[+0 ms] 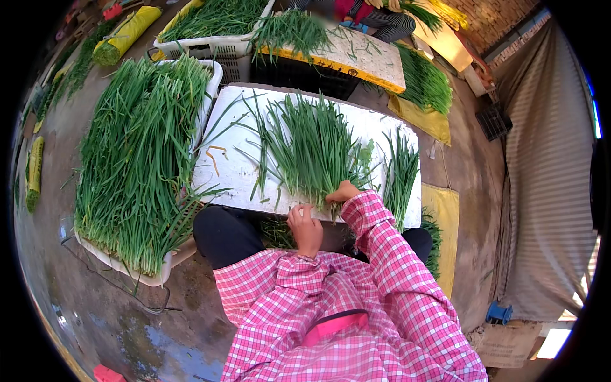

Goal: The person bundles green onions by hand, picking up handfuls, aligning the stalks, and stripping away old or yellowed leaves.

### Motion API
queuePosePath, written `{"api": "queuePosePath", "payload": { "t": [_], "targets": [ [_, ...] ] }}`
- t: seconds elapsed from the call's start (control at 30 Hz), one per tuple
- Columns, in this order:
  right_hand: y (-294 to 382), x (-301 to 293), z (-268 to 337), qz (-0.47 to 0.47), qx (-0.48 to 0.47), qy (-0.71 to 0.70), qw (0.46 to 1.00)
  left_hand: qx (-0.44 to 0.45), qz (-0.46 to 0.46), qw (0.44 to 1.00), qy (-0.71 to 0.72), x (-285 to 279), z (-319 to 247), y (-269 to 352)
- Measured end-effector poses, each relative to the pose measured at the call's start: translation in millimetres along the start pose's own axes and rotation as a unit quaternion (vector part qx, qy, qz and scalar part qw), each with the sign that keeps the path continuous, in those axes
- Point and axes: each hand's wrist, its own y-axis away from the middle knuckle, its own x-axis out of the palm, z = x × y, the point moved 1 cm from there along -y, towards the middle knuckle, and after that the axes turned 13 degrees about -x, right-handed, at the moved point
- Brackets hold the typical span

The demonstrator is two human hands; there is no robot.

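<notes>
A fanned pile of green garlic chives (315, 143) lies on a white foam board (224, 167) in front of me. My right hand (342, 192) is closed around stalks at the pile's near end, right of its middle. Close by on the left, my left hand (305, 227) rests at the board's near edge with its fingers bent, by the pale stalk ends; whether it touches any stalk cannot be told. A smaller bunch of chives (400, 179) lies at the board's right side. Loose leaves and orange bands (215, 160) are on the left part.
Left of the board stands a white plastic crate (164, 274) heaped with chives. Beyond it is another filled crate (205, 45). A second board (367, 59) bears more chives, with a person (394, 24) behind it. Yellow sacks (441, 238) lie on the right, near a hanging cloth (544, 167).
</notes>
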Motion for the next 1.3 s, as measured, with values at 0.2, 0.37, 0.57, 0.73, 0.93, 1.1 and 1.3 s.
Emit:
{"api": "queuePosePath", "payload": {
  "t": [0.2,0.37,0.57,0.73,0.93,1.1,1.3],
  "targets": [
    [6.2,-42.7,-12.7,0.144,-0.02,0.017,0.989,-0.009,0.064,0.993,0.094,7.0,-3.4,-4.0],
    [1.9,-51.7,-21.4,0.161,-0.015,0.064,0.985,-0.119,0.163,0.933,0.297,22.1,-2.4,-6.3],
    [20.7,-55.9,-9.3,0.158,-0.046,0.089,0.982,-0.219,0.206,0.881,0.364,46.9,-7.5,-5.8],
    [29.9,-47.6,-0.8,0.15,-0.053,0.02,0.987,-0.223,0.237,0.867,0.377,50.4,-8.6,-18.3],
    [7.1,-23.2,-25.0,0.108,-0.036,0.07,0.991,-0.226,0.259,0.857,0.385,50.0,0.4,-23.4],
    [16.7,-20.4,-20.3,0.113,-0.075,0.14,0.981,-0.221,0.262,0.863,0.371,53.1,5.7,-16.4],
    [74.0,-15.5,11.8,-0.205,-0.186,0.21,0.938,-0.259,0.313,0.789,0.461,56.7,20.6,-21.7]
  ]
}}
